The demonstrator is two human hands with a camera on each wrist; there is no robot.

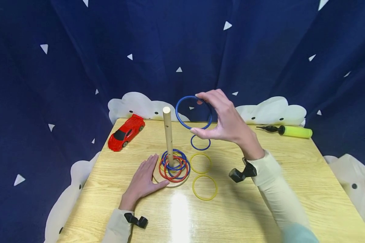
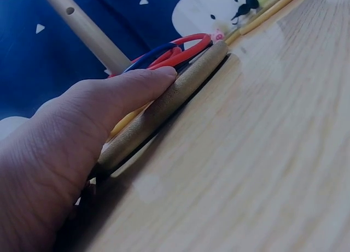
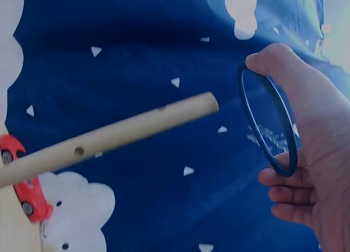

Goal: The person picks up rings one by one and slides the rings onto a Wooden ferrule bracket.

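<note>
Several rings on peg; right hand pinches blue ring beside its top, left hand flat, steadying base; three loose.

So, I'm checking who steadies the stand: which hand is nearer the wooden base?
Left. The left hand rests against the wooden base; the right hand is raised, holding a blue ring.

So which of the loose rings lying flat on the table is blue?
The small blue ring, lying farthest from the person, just below the raised right hand; the other two loose rings are yellow.
</note>
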